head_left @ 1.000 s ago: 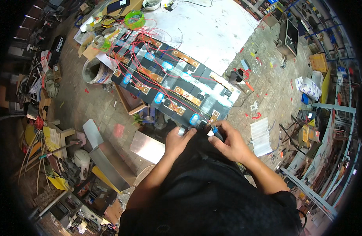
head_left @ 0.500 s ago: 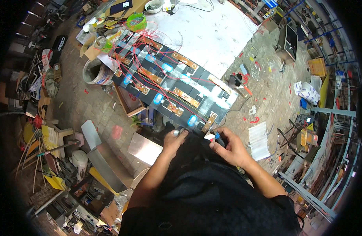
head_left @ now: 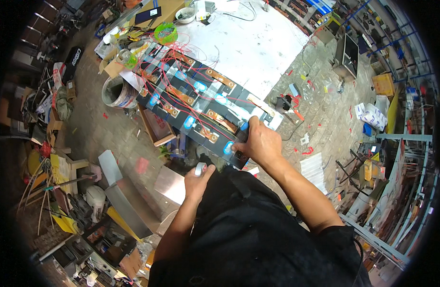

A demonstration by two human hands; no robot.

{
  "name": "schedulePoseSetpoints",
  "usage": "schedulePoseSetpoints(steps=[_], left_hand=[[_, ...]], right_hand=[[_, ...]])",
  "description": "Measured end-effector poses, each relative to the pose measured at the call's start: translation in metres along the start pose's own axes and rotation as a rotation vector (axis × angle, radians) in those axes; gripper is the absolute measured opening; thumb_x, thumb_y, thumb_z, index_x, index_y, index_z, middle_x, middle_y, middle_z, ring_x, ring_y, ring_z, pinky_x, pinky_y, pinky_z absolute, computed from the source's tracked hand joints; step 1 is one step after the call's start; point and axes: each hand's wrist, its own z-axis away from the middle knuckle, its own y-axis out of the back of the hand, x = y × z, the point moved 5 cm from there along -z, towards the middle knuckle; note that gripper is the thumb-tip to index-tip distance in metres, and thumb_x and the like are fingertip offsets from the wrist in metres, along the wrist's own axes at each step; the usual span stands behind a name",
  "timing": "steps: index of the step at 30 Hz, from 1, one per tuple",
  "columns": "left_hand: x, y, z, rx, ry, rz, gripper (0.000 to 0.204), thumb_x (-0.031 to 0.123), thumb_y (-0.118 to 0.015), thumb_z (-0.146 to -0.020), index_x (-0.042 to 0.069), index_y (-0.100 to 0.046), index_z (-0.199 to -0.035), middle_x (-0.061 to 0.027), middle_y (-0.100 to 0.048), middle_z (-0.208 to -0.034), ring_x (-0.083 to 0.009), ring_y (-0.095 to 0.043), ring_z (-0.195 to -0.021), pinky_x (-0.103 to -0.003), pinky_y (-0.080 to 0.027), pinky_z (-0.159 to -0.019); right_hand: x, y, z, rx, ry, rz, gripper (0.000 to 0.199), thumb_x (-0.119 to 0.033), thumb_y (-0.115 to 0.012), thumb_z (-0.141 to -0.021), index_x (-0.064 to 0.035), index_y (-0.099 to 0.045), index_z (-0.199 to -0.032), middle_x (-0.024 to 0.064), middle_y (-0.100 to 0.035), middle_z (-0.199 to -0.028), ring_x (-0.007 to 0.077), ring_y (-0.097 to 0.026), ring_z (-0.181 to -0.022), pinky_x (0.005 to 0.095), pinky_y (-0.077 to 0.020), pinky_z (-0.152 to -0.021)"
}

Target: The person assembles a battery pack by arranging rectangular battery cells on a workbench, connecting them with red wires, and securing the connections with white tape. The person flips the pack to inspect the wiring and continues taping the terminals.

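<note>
My left hand (head_left: 195, 186) is closed around a narrow roll of pale tape (head_left: 200, 168), held in front of my dark trousers. My right hand (head_left: 265, 146) reaches over the near right end of a battery pack (head_left: 205, 115). Its thumb lies by a blue oval label (head_left: 228, 147) on a dark cell. Beside its forefinger shows the end of a small blue tool (head_left: 244, 126), mostly hidden by the hand. Copper bars (head_left: 209, 135) bridge the cells, strips of clear tape cross the top, and thin red wires (head_left: 170, 71) run over the far left part.
A white tabletop (head_left: 258, 45) lies behind the pack, with a green bowl (head_left: 165, 33) and a white bowl (head_left: 185, 16) at its left. A bucket (head_left: 118, 91), an open wooden drawer (head_left: 156, 125) and a metal box (head_left: 133, 205) stand left. Metal racks (head_left: 397, 191) line the right.
My right hand has moved from my lap up and forward onto the pack's near right end. My left hand, with the tape roll, has drawn slightly back and left.
</note>
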Motion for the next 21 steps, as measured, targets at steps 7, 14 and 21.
schedulePoseSetpoints(steps=[7, 14, 21], left_hand=[[-0.006, 0.002, 0.006, 0.025, 0.009, 0.02, 0.042, 0.048, -0.084, -0.094, 0.011, -0.069, -0.084, 0.0073, -0.054, -0.067, -0.0047, -0.047, -0.058, -0.027, -0.035, -0.052], [-0.01, 0.013, 0.003, 0.048, 0.013, 0.078, 0.04, 0.048, -0.079, -0.098, 0.012, -0.068, -0.086, 0.0056, -0.057, -0.068, -0.0045, -0.05, -0.058, -0.026, -0.036, -0.051], [0.009, 0.026, 0.007, 0.027, -0.022, 0.269, 0.038, 0.045, -0.068, -0.107, 0.01, -0.067, -0.091, 0.006, -0.052, -0.067, -0.0051, -0.043, -0.055, -0.026, -0.035, -0.05]], right_hand=[[0.008, 0.015, -0.021, 0.013, -0.077, 0.008, 0.08, -0.046, -0.1, -0.061, -0.0014, -0.057, -0.111, 0.0199, -0.078, -0.098, 0.0407, -0.076, -0.093, 0.0493, -0.059, -0.077], [-0.008, 0.005, -0.016, -0.048, -0.017, 0.073, 0.068, -0.036, -0.096, -0.074, -0.0015, -0.054, -0.115, 0.0186, -0.075, -0.106, 0.0373, -0.077, -0.097, 0.0474, -0.0612, -0.079], [0.003, 0.008, -0.015, 0.04, -0.014, -0.003, 0.062, -0.039, -0.093, -0.075, -0.0028, -0.056, -0.109, 0.0215, -0.076, -0.097, 0.0423, -0.075, -0.093, 0.0517, -0.0579, -0.076]])
